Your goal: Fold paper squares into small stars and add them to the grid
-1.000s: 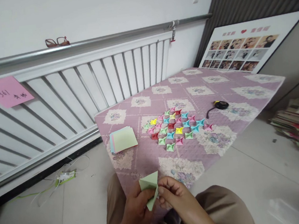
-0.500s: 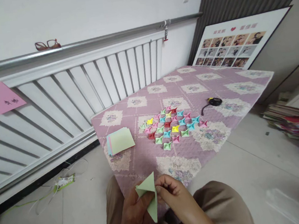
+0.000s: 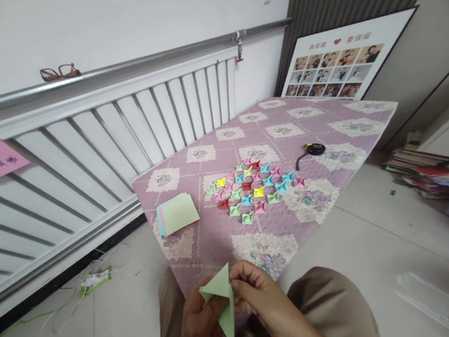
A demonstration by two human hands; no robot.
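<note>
A partly folded sheet of light green origami paper (image 3: 220, 285) stands up between my hands at the near edge of the table. My left hand (image 3: 199, 320) grips it from the left, with the thumb inside the fold. At its right edge my right hand (image 3: 254, 289) pinches the paper between thumb and curled fingers. Beyond lie several small folded paper pieces (image 3: 246, 186) in rows, coloured pink, red, yellow, blue and green. Left of them is a stack of square paper sheets (image 3: 180, 214), with a pale yellow-green one on top.
A black tape measure (image 3: 315, 149) lies right of the folded pieces on the flowered purple tablecloth (image 3: 212, 240). A white radiator (image 3: 122, 126) runs along the left wall. A photo board (image 3: 334, 64) leans at the far end. A power strip (image 3: 95, 280) with cables lies on the floor.
The camera view has shifted slightly, moving the scene left. My hands keep the same hold on the green paper, which sits marginally lower and tilts a little more.
</note>
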